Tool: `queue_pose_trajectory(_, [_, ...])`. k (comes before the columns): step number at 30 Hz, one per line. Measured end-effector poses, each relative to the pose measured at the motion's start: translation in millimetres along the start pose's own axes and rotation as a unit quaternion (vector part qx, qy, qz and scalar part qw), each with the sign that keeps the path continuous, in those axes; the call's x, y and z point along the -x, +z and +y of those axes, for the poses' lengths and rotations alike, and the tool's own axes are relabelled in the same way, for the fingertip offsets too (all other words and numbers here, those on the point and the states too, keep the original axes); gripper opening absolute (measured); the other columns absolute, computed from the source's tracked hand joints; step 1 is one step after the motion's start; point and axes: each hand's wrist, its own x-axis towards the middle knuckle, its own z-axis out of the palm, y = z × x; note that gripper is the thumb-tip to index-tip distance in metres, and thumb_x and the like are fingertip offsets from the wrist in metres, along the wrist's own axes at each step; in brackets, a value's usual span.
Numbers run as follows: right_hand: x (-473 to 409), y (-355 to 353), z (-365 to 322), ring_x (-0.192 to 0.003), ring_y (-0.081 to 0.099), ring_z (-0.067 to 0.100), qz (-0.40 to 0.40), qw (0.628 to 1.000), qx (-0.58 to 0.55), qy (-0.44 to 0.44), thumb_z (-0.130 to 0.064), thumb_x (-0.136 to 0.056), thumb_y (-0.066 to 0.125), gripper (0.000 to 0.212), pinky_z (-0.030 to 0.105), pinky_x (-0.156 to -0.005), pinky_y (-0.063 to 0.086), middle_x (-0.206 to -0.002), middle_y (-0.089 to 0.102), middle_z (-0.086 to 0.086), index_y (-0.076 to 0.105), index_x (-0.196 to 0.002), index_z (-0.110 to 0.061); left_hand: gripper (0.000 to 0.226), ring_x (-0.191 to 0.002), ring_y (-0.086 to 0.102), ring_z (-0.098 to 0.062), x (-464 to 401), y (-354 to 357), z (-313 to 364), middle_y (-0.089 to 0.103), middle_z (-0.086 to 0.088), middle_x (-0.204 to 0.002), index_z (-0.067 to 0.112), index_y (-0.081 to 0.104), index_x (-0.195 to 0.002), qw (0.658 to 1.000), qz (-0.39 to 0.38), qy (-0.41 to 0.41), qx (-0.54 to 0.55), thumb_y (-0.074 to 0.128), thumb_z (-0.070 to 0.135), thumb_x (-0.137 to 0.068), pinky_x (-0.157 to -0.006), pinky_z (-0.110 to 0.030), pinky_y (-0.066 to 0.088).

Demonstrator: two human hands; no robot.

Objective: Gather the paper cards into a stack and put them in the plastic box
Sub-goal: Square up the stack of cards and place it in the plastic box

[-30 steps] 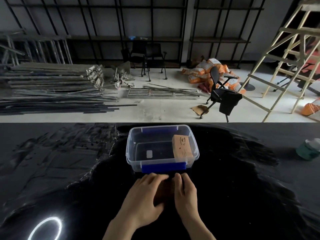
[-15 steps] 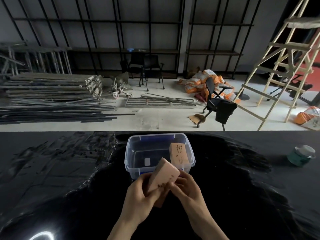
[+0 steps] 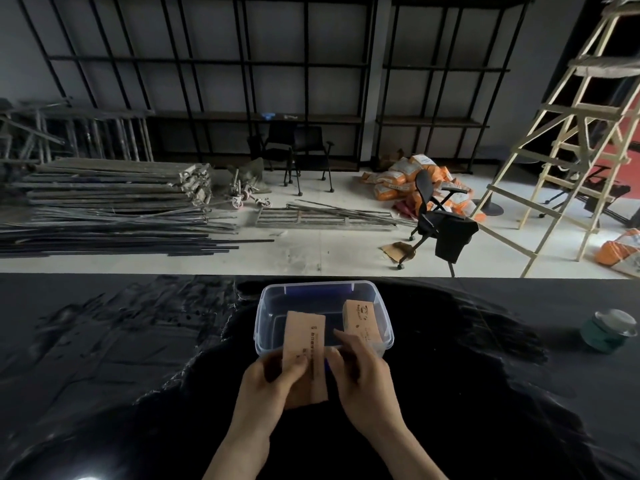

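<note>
Holding card stack (image 3: 305,344) over box rim (image 3: 388,327)

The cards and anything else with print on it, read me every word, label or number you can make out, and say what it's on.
Nothing is legible.
Held stack of cards: a column of dark print, too blurred to read.
Card stack in the plastic box: a logo and small print, too small.
Orange sacks on the floor: markings unreadable.

Storage workshop: stacked metal poles (image 3: 104,202), wooden ladder (image 3: 568,140).
</note>
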Motion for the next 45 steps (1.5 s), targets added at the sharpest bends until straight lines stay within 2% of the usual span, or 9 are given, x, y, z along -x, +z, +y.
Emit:
queue_pose_trajectory(3, [-11.8, -1.9, 4.7, -0.131, 0.044, 0.014, -0.035, 0.961, 0.258, -0.097, -0.044, -0.099, 0.055, 0.051, 0.035, -0.114, 0.037, -0.137, 0.052, -0.012, 0.043, -0.147, -0.032, 0.018, -0.089, 0.079, -0.025, -3.3, -9.4, 7.2, 0.084, -0.004, -0.089, 0.016, 0.077, -0.106, 0.999, 0.05, 0.017, 0.006, 0.078, 0.023, -0.089, -0.074, -0.037, 0.061])
queue_pose_trajectory(8, [-11.5, 0.6, 10.5, -0.147, 0.027, 0.027, -0.146, 0.908, 0.381, -0.099, -0.055, -0.099, 0.045, 0.067, 0.05, -0.127, 0.011, -0.156, 0.039, 0.001, 0.028, -0.156, -0.026, 0.021, -0.095, 0.076, -0.028, -6.8, -16.5, 15.8, 0.084, -0.005, -0.089, 0.018, 0.077, -0.106, 0.997, 0.075, 0.018, 0.022, 0.08, 0.025, -0.087, -0.083, -0.045, 0.061])
queue_pose_trajectory(16, [28.0, -0.8, 13.1, -0.118, 0.066, 0.027, -0.14, 0.89, 0.416, -0.123, -0.065, -0.079, 0.054, 0.072, 0.049, -0.101, 0.053, -0.129, 0.069, 0.001, 0.057, -0.138, -0.024, 0.02, -0.094, 0.072, -0.022, -8.4, -3.1, 24.4, 0.08, -0.008, -0.098, 0.017, 0.074, -0.108, 0.997, 0.073, 0.033, 0.017, 0.078, 0.023, -0.089, -0.066, -0.031, 0.054])
queue_pose_trajectory(19, [38.7, -14.9, 7.1, -0.125, 0.062, 0.023, -0.08, 0.915, 0.357, -0.169, -0.065, -0.085, 0.05, 0.065, 0.042, -0.104, 0.049, -0.137, 0.065, -0.002, 0.056, -0.141, -0.032, 0.016, -0.097, 0.072, -0.025, -13.4, 7.5, 28.3, 0.08, -0.007, -0.097, 0.017, 0.076, -0.104, 0.998, 0.065, 0.026, -0.001, 0.078, 0.023, -0.089, -0.077, -0.038, 0.058])
queue_pose_trajectory(23, [13.9, -62.0, 26.8, -0.147, 0.035, 0.025, 0.08, 0.951, 0.293, -0.057, -0.064, -0.097, 0.035, 0.065, 0.052, -0.12, 0.032, -0.159, 0.043, 0.004, 0.041, -0.152, -0.03, 0.022, -0.103, 0.068, -0.026, -28.0, 25.0, 31.1, 0.078, -0.005, -0.103, 0.02, 0.074, -0.109, 0.998, 0.047, -0.02, -0.048, 0.077, 0.028, -0.089, -0.102, -0.049, 0.054])
queue_pose_trajectory(30, [0.7, -81.1, 126.7, -0.155, -0.009, 0.038, -0.027, 0.891, 0.43, 0.141, -0.086, -0.075, -0.017, 0.095, 0.068, -0.121, -0.004, -0.171, 0.002, 0.012, 0.006, -0.159, -0.045, 0.028, -0.091, 0.073, -0.026, -65.8, 51.7, 20.7, 0.079, -0.013, -0.102, 0.009, 0.073, -0.111, 0.99, 0.035, -0.056, -0.123, 0.078, 0.024, -0.089, -0.065, -0.033, 0.056])
queue_pose_trajectory(35, [7.2, -74.5, 139.9, -0.154, -0.017, 0.036, -0.046, 0.875, 0.443, 0.19, -0.09, -0.069, -0.016, 0.095, 0.071, -0.118, -0.007, -0.171, -0.009, 0.008, -0.009, -0.155, -0.05, 0.041, -0.102, 0.071, -0.03, -84.6, 55.8, 9.5, 0.077, -0.015, -0.113, 0.008, 0.063, -0.124, 0.979, 0.041, -0.082, -0.18, 0.076, 0.025, -0.089, -0.063, -0.032, 0.051])
queue_pose_trajectory(40, [8.7, -72.4, 144.9, -0.155, -0.01, 0.037, -0.02, 0.882, 0.438, 0.17, -0.089, -0.077, -0.007, 0.089, 0.072, -0.119, -0.005, -0.171, -0.001, 0.009, 0.002, -0.157, -0.05, 0.065, -0.124, 0.063, -0.037, -88.4, 62.5, 6.3, 0.066, -0.021, -0.134, 0.002, 0.041, -0.145, 0.963, 0.022, -0.111, -0.246, 0.074, 0.023, -0.093, -0.093, -0.046, 0.054])
queue_pose_trajectory(45, [8.9, -73.2, 145.5, -0.154, -0.015, 0.035, -0.031, 0.88, 0.44, 0.174, -0.088, -0.081, -0.002, 0.084, 0.071, -0.119, -0.006, -0.171, -0.007, 0.008, -0.006, -0.156, -0.05, 0.071, -0.115, 0.066, -0.033, -89.6, 68.5, 8.9, 0.069, -0.019, -0.126, 0.003, 0.032, -0.149, 0.946, -0.01, -0.143, -0.29, 0.073, 0.022, -0.094, -0.09, -0.043, 0.053])
